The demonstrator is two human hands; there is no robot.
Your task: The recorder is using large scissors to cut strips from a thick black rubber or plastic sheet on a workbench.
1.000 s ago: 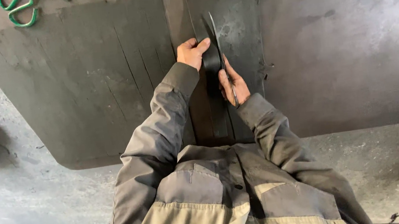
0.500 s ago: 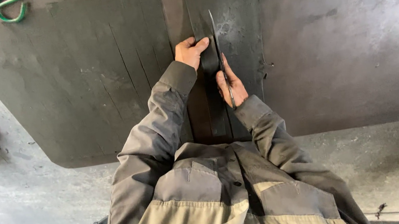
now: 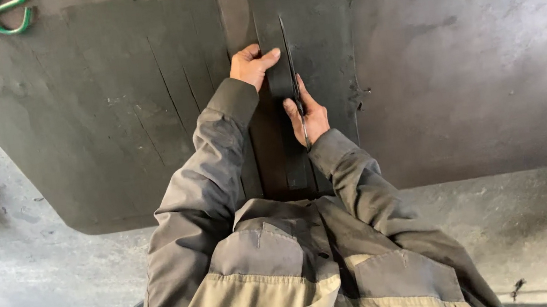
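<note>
Centre of frame: dark rubber strip (image 3: 276, 68), limp, light; best gripped at edges.
Left hand (image 3: 250, 67): grip closed on strip.
Right hand (image 3: 309, 115): grip closed around shears (image 3: 291, 67).

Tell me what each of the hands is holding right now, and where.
The left hand grips the upper end of a dark rubber strip. The right hand holds a thin blade near its lower end; the handle cannot be made out.

One head-worn camera looks steeply down, close above the dark sheet (image 3: 106, 112).
</note>
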